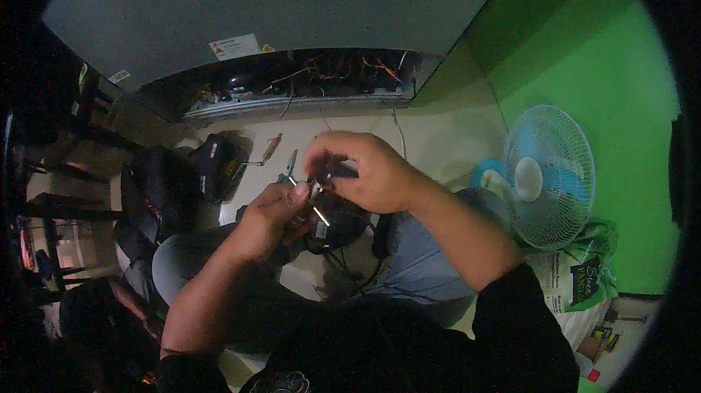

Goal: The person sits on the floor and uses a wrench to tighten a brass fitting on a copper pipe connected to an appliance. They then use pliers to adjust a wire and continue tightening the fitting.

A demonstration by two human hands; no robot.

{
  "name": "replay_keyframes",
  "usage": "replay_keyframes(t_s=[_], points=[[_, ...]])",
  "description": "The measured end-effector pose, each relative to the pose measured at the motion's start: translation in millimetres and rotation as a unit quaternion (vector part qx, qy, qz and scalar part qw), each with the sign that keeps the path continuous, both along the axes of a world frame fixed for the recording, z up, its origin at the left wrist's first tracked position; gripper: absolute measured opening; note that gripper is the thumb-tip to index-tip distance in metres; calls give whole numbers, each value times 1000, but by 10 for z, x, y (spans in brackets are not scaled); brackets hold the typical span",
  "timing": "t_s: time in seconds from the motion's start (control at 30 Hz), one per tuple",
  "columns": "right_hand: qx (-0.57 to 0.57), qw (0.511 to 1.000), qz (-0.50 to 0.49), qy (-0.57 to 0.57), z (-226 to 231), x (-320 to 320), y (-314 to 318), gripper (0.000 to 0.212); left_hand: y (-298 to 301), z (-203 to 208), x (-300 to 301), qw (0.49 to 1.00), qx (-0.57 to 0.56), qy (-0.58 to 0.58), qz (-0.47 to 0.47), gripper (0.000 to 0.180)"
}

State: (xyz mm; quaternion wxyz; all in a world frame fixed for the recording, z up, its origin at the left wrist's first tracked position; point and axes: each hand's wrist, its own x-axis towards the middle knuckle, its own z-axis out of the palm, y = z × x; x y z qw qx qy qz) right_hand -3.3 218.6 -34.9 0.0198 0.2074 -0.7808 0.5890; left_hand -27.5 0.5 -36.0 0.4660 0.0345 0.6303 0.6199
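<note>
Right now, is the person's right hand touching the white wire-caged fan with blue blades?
No: the right hand is beside the left hand and a thin, pale rod, with the fan standing apart.

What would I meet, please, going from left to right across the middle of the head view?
Dark furniture frame, black item with pale lettering, left hand, right hand, fan with blue blades.

Green wall (621, 64) at right, pale floor (460, 130), dark furniture (69, 207) at left, dim light
</note>
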Motion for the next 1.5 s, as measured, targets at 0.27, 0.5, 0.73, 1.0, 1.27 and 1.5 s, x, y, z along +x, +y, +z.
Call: replay_keyframes(t_s=[0.27, 0.5, 0.73, 1.0, 1.27, 1.5], points=[[-137, 954, -12, -265, -51, 52, -75, 12, 38, -61, -53, 997, 35, 49, -44, 43], [-222, 962, 30, -154, -51, 53, -68, 22, 32, -29, -10, 994, 76, 77, 15, 30], [-75, 935, -35, -346, 89, 59, -86, 17, 73, -53, 28, 973, 82, 217, -8, 30], [15, 1000, 4, -10, 24, -30, -46, 16, -132, -8, -93, 993, 110, 19, -44, 28], [-28, 946, -57, -317, 207, 28, -124, 17, -74, -53, -3, 988, 115, 95, -29, 24], [16, 998, 18, 54, 86, 9, -108, 29, -97, -66, -39, 988, 144, -4, 48, 25]])
